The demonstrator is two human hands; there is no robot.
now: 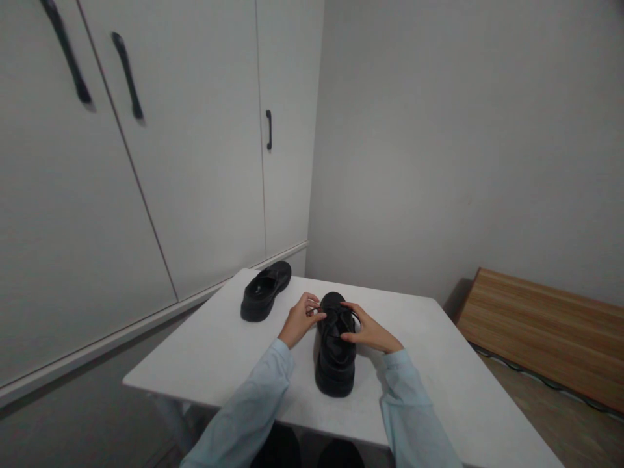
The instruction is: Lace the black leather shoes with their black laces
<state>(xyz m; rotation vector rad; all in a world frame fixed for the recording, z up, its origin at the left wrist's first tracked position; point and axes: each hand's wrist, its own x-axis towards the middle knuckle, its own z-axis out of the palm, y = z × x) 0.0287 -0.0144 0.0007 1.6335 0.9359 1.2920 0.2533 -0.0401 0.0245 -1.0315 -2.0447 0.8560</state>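
A black shoe (336, 367) stands on the white table, its heel toward me and its toe pointing away. At its left side my left hand (302, 320) pinches a thin dark lace near the front of the shoe. My right hand (366, 330) is curved around the shoe's right side, thumb and fingers apart on its upper by the laces. A second black shoe (258, 298) sits apart at the table's back left, with nothing touching it.
The white table (219, 351) has its back left corner close to white cabinets (205, 162) with dark handles. A grey wall rises behind. Beyond the right edge of the table lies a wooden-topped panel (546, 338), tilted, with a dark cable along its lower edge.
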